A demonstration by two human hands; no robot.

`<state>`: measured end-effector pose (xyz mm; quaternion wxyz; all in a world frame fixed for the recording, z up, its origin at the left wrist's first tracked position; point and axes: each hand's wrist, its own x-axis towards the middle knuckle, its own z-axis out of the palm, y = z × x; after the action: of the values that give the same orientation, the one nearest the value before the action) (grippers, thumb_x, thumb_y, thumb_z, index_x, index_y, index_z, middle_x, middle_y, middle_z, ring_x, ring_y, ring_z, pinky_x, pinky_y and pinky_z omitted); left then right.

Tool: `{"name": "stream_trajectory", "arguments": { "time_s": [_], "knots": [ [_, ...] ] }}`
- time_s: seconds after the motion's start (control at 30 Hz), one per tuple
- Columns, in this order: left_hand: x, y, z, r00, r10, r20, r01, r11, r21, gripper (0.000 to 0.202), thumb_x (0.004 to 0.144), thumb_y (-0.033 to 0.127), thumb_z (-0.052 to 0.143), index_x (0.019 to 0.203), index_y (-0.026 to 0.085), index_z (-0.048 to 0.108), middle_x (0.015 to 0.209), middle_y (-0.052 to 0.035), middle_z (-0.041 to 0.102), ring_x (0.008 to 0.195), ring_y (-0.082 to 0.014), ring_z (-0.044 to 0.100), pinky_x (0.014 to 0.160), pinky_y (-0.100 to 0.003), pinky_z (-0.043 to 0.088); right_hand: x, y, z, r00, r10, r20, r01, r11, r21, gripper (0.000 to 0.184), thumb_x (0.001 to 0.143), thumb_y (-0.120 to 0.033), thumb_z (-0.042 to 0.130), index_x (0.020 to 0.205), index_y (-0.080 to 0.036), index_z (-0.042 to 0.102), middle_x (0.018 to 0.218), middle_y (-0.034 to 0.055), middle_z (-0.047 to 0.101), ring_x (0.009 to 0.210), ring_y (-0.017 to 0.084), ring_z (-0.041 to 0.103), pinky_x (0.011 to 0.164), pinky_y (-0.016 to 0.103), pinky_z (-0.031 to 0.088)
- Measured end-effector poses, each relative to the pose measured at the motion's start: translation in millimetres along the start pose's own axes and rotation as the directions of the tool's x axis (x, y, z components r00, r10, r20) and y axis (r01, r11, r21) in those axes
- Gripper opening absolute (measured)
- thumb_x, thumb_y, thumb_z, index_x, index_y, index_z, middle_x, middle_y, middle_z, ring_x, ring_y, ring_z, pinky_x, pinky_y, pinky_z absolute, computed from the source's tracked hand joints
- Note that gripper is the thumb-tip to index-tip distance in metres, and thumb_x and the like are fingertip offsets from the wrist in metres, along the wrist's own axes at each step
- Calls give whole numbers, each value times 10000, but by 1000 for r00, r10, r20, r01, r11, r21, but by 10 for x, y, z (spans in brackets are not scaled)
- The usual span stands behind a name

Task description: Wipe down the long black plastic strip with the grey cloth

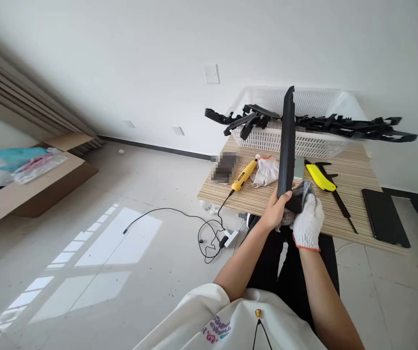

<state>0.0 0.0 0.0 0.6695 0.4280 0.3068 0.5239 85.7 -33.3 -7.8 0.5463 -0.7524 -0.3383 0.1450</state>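
Observation:
My bare left hand [276, 210] grips the lower end of a long black plastic trim strip [288, 141], which stands nearly upright over the table. My right hand [309, 221], in a white knit glove with an orange cuff, presses a grey cloth [301, 193] against the strip's lower end. On the low wooden table [351, 175] lie a second white glove [266, 171], a yellow corded tool [244, 175] and a yellow-handled cutter [320, 178].
A white plastic basket [303, 138] at the table's far edge holds several long black trim parts. A dark tablet [384, 216] lies at the right. A black cable [179, 221] trails on the tiled floor. A cardboard box [33, 184] with plastic bags sits far left.

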Motion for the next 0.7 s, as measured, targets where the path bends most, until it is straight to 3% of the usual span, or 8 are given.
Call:
{"name": "stream_trajectory", "arguments": {
  "time_s": [0.1, 0.43, 0.57, 0.7],
  "knots": [
    [72, -2, -22, 1000, -2, 11, 3, 999, -47, 268, 800, 360, 663, 1011, 211, 734, 1109, -52, 735, 1163, -236, 633, 1086, -384, 405, -4, -48, 7, 1000, 22, 7, -22, 998, 51, 537, 926, -557, 344, 1011, -142, 674, 949, 146, 704, 870, 263, 626, 771, 354, 440],
    [148, -35, -76, 998, 14, -64, -15, 1000, -15, 272, 720, 364, 754, 914, 174, 740, 864, -14, 720, 928, -189, 647, 915, -302, 447, 33, -27, -57, 975, -144, 171, 140, 990, 36, 550, 918, -584, 357, 1037, -160, 686, 1033, 156, 703, 973, 284, 623, 868, 389, 449],
    [129, -43, -76, 998, 25, -59, -26, 999, -25, 233, 743, 360, 729, 882, 174, 709, 842, -12, 708, 898, -174, 642, 904, -291, 454, 23, -21, -149, 960, -183, 210, 174, 983, 59, 588, 943, -574, 338, 1085, -115, 679, 1004, 165, 710, 959, 263, 632, 891, 390, 468],
    [147, -62, -69, 997, 28, -74, -31, 999, -30, 209, 766, 310, 720, 894, 162, 647, 854, -35, 694, 888, -175, 643, 929, -316, 455, 20, -2, -242, 934, -236, 269, 225, 972, 70, 604, 963, -534, 320, 1124, -76, 679, 1118, 195, 698, 1053, 249, 628, 970, 384, 458]
  ]
}}
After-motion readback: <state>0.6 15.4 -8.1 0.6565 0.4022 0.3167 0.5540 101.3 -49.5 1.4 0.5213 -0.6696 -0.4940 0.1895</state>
